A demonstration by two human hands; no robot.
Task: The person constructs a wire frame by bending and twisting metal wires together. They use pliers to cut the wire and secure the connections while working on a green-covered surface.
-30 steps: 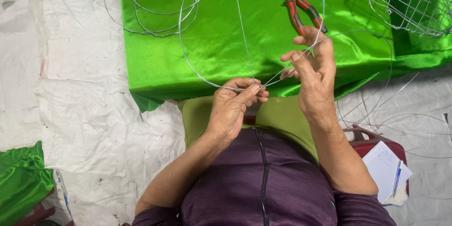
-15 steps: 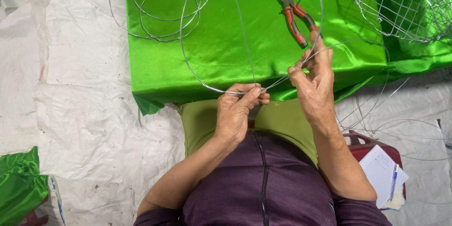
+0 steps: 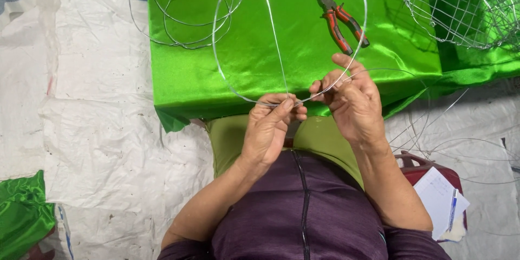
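Green satin cloth (image 3: 216, 76) | left hand (image 3: 271, 127), right hand (image 3: 352, 103) both pinch wire hoop (image 3: 227, 84) | pliers (image 3: 342, 21) beyond

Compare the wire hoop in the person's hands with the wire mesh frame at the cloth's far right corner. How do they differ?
The wire hoop is a single round loop, pinched by the left hand and right hand; the wire mesh frame is a grid of many crossed wires, untouched. Both are thin silvery wire over green cloth.

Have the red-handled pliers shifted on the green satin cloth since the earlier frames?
No. The red-handled pliers lie in the same spot on the green satin cloth; only the camera view shifted.
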